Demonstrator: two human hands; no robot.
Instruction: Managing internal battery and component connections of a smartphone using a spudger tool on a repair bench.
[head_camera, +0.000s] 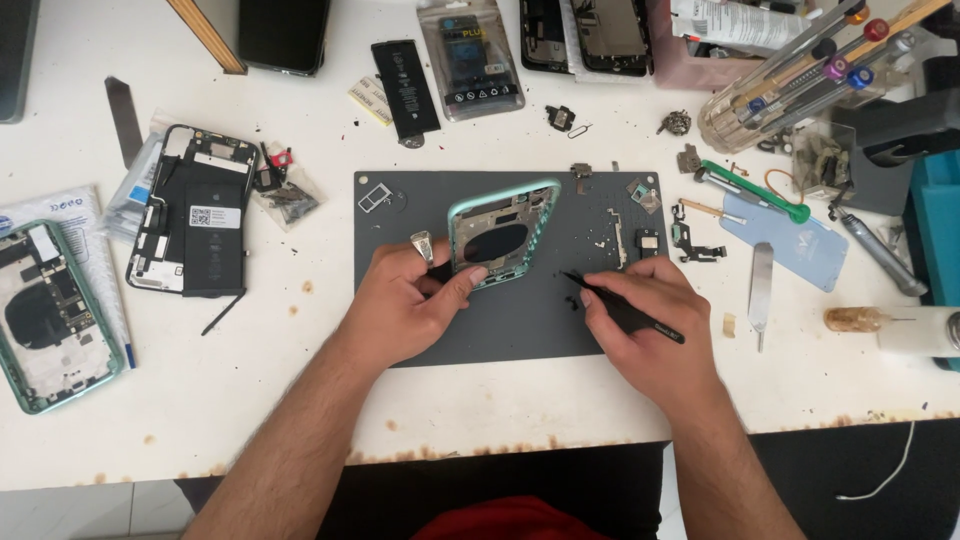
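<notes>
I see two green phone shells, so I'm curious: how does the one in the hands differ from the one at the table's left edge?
The held green frame is tilted up on the grey mat, gripped by the left hand; the left-edge green phone body lies flat, untouched. The held one looks mostly stripped; the other is packed with parts. Both have mint-green rims.

Head camera looks steeply down, close over the desk (250, 380)

Phone frame (500, 235) in my left hand (405, 305): mint green rim, dark inside. Tweezers (625, 310) in my right hand (650, 320): black. Mat (540, 320): dark grey. Tabletop (300, 380): white, brown rust specks along the edge. Screwdriver (755, 190): green handle.
</notes>
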